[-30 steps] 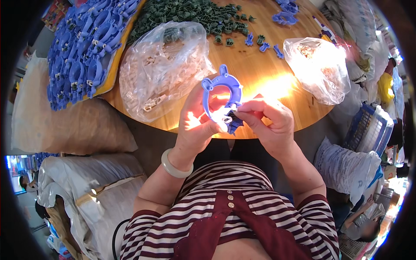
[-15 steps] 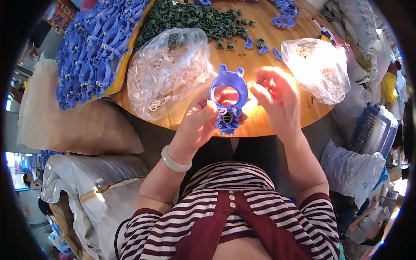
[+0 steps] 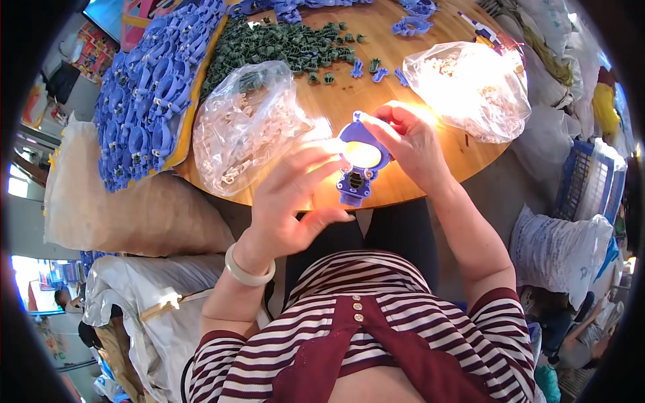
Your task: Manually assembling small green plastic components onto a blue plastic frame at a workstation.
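My right hand (image 3: 418, 146) pinches a blue plastic part (image 3: 353, 131) by its upper edge, near an ear-like knob. The part has a large round opening and a narrower base, where a dark green clip (image 3: 356, 180) sits between small pale pieces. Beside it, my left hand (image 3: 287, 191) is open, thumb and fingers spread around the part's left side; its fingertips come close to the ring, and I cannot tell whether they touch. The part is held up over the near edge of the round wooden table (image 3: 356, 97).
Clear plastic bags of small pale pieces lie left (image 3: 245, 134) and right (image 3: 474, 94). Behind are a heap of dark green clips (image 3: 269, 54) and a few small blue pieces (image 3: 379, 74). Stacked blue parts (image 3: 144, 107) fill a yellow-edged tray at left. Large sacks (image 3: 127, 208) stand beside the table.
My left hand has let go of the blue part and opened, moving left. My right hand has closed on the part's upper edge. The view has shifted slightly.
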Motion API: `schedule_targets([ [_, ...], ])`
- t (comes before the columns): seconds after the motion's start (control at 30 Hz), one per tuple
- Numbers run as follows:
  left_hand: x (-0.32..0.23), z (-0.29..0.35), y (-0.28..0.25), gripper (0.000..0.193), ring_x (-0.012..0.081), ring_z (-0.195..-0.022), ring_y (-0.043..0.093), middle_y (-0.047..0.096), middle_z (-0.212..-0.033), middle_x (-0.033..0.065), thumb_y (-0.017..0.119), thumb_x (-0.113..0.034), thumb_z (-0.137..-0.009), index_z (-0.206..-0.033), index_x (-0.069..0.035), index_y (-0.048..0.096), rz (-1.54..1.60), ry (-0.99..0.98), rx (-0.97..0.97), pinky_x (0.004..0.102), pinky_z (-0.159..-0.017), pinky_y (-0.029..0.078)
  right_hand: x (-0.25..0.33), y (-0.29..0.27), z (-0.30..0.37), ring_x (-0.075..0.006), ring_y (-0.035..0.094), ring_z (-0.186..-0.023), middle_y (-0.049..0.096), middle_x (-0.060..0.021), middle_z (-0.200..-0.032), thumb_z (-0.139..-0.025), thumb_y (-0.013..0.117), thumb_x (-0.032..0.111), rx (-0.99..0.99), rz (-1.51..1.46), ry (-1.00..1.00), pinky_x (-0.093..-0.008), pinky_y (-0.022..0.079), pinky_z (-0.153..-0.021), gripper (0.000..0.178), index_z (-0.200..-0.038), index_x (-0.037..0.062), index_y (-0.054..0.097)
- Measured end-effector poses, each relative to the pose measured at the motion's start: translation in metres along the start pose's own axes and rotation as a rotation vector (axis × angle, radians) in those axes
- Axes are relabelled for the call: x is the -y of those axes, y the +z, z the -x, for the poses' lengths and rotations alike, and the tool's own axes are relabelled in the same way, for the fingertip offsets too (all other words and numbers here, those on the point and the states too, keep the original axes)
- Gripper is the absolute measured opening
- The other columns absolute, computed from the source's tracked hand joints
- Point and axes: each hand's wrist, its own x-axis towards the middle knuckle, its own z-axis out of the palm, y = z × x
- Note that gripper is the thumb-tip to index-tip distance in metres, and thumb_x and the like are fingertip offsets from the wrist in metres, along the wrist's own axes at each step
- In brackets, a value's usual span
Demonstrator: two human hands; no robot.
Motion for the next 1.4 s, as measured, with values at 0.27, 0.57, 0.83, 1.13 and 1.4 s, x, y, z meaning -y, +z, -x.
schedule_targets([
  [0.27,-0.008,0.002,0.031,0.042,0.0224,-0.088,0.063,0.059,-0.110,0.0080,0.066,-0.002,-0.071,-0.112,-0.005,0.058,-0.263,0.202,0.195,0.0308,-0.072,0.053,0.007,-0.011,0.008,-0.0040,0.052,-0.060,0.058,-0.0012,-0.070,-0.083,0.063,0.021,0.094,-0.114,0.175,-0.0185,0.040,-0.048,0.021,-0.088,0.0016,0.058],
  [0.57,0.010,0.007,0.041,0.035,0.0196,-0.088,0.061,0.060,-0.103,0.0135,0.053,0.001,-0.085,-0.120,0.001,0.049,0.238,-0.375,-0.120,0.0274,-0.075,0.048,0.004,-0.027,0.003,-0.0027,0.049,-0.055,0.056,0.0018,-0.069,-0.084,0.064,0.026,0.324,-0.059,0.241,-0.0178,0.039,-0.048,0.027,-0.093,0.0009,0.062],
  [0.83,0.027,0.005,0.043,0.034,0.0127,-0.094,0.055,0.056,-0.105,0.0071,0.052,0.000,-0.086,-0.120,0.002,0.049,0.988,-0.694,-0.217,0.0265,-0.085,0.046,-0.003,-0.022,-0.015,-0.0030,0.049,-0.060,0.055,0.0033,-0.066,-0.081,0.067,0.024,0.288,0.082,0.158,-0.0194,0.040,-0.054,0.023,-0.081,0.0016,0.062],
  [1.13,0.031,-0.002,0.032,0.026,0.0140,-0.091,0.057,0.056,-0.101,0.0075,0.048,-0.001,-0.089,-0.115,0.001,0.051,1.237,-0.931,-0.221,0.0280,-0.083,0.049,-0.003,-0.012,-0.024,-0.0036,0.047,-0.052,0.053,0.0035,-0.058,-0.080,0.068,0.027,0.300,0.151,0.207,-0.0195,0.036,-0.047,0.026,-0.072,0.0037,0.061],
  [1.4,0.043,0.006,0.029,0.029,0.0149,-0.087,0.059,0.057,-0.095,0.0074,0.048,-0.002,-0.090,-0.119,0.000,0.048,1.119,-0.908,-0.277,0.0284,-0.081,0.051,0.008,-0.009,-0.041,-0.0038,0.046,-0.051,0.052,0.0026,-0.060,-0.083,0.066,0.030,0.336,0.285,0.282,-0.0184,0.037,-0.046,0.025,-0.080,0.0052,0.061],
])
